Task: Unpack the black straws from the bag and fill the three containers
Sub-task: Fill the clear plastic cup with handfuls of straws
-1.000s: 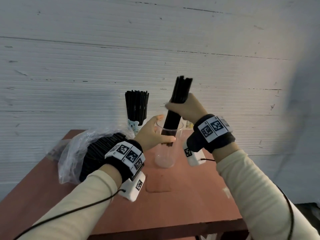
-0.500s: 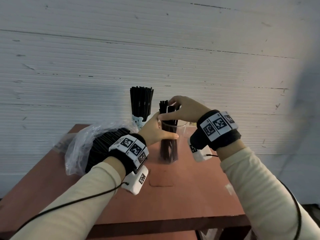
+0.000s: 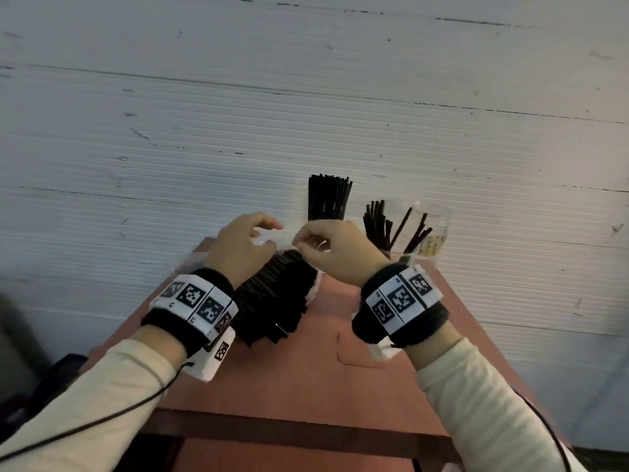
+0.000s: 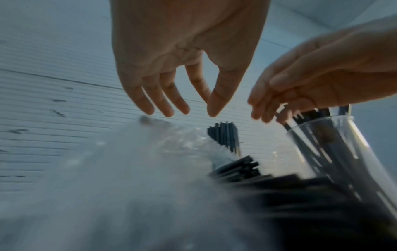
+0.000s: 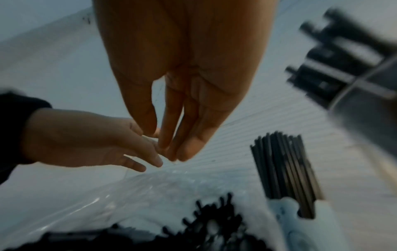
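A clear plastic bag (image 3: 194,262) of black straws (image 3: 279,298) lies on the red-brown table (image 3: 306,379), left of centre. My left hand (image 3: 269,233) and right hand (image 3: 303,240) hover close together over its far end, and each pinches the thin plastic of the mouth, which is lifted between them. In the wrist views the left hand (image 4: 199,112) and right hand (image 5: 169,152) nearly touch at the fingertips above the bag (image 5: 128,195). A white bear holder (image 3: 328,202) at the back is packed with straws. A clear cup (image 3: 377,229) to its right holds a looser bunch.
Another clear container (image 3: 434,233) with a yellowish print stands at the back right against the white ribbed wall. Bare tabletop lies in front of the bag, up to the near edge. Cables run from both wrist units along my sleeves.
My right hand let go of the straw bunch, which now stands in the clear cup. Both hands left the cup and moved left to the bag's mouth.
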